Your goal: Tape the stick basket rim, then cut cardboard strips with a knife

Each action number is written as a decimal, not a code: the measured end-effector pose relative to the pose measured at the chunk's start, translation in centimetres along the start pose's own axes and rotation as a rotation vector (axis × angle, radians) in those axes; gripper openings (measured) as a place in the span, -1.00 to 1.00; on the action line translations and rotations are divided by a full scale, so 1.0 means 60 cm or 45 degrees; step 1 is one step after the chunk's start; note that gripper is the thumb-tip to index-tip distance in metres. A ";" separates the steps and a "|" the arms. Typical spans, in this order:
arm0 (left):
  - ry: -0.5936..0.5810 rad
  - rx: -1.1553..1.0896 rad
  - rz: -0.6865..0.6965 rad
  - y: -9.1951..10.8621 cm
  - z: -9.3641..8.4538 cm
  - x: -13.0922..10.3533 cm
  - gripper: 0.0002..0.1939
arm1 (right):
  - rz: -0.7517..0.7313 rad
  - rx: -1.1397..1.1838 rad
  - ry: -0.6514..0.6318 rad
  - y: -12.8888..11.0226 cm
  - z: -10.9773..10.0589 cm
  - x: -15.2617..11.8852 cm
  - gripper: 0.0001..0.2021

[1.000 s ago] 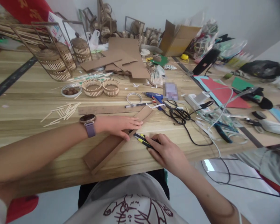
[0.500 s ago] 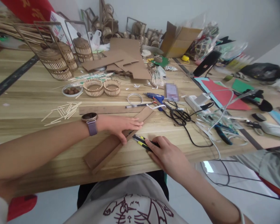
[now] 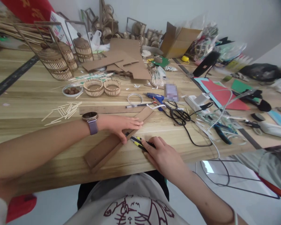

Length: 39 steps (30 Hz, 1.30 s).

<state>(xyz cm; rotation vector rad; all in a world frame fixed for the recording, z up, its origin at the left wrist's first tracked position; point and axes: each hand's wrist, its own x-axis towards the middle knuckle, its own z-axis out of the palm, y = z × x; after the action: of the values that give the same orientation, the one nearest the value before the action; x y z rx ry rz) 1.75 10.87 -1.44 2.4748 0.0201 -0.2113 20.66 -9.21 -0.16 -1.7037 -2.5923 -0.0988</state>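
Note:
My left hand (image 3: 121, 124), with a watch (image 3: 90, 117) on its wrist, lies flat with fingers stretched across a brown cardboard strip (image 3: 103, 150). The strip runs slantwise over the wooden table. In my right hand (image 3: 160, 153) is a black and yellow utility knife (image 3: 137, 142), its fingers wrapped round the handle. The knife points left, and its tip is at the strip's near edge, close to my left thumb. Whether the blade is in the card I cannot tell. Beyond the strip lie another flat brown strip (image 3: 107, 109) and a black pen (image 3: 134, 106).
A blue glue gun (image 3: 154, 97) and its coiled black cord (image 3: 180, 117) lie right of the strip. Small sticks (image 3: 63, 112) are scattered at left. Behind are two round stick baskets (image 3: 93, 88), a bowl of brown balls (image 3: 72, 90), lidded baskets (image 3: 53, 64) and cardboard sheets (image 3: 126, 59).
My right hand has moved slightly left with the utility knife, bringing its tip to the cardboard strip's edge. My left hand has stayed on the strip.

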 end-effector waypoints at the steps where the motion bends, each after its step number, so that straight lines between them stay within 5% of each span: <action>1: 0.000 -0.009 -0.001 -0.001 0.000 0.000 -0.08 | -0.006 0.000 0.007 -0.001 0.000 -0.001 -0.62; 5: -0.005 -0.048 0.016 0.000 0.002 -0.002 -0.08 | -0.024 -0.017 0.044 -0.005 0.000 -0.013 -0.63; 12: 0.206 -0.017 0.052 0.009 0.014 0.005 -0.50 | -0.011 0.105 0.018 0.004 0.007 -0.016 -0.63; 20: 0.003 0.137 -0.061 0.022 0.027 -0.016 0.32 | 0.023 0.168 -0.021 0.008 0.007 -0.017 -0.62; 39: -0.031 0.135 -0.122 0.023 0.035 -0.017 0.32 | -0.040 0.023 -0.013 0.002 -0.003 -0.017 -0.65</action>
<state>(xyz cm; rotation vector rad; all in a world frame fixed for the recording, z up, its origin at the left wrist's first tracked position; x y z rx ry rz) 0.51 8.53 -2.08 2.5787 0.1202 -0.2908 21.16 -10.11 -0.02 -1.6628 -2.6196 -0.0676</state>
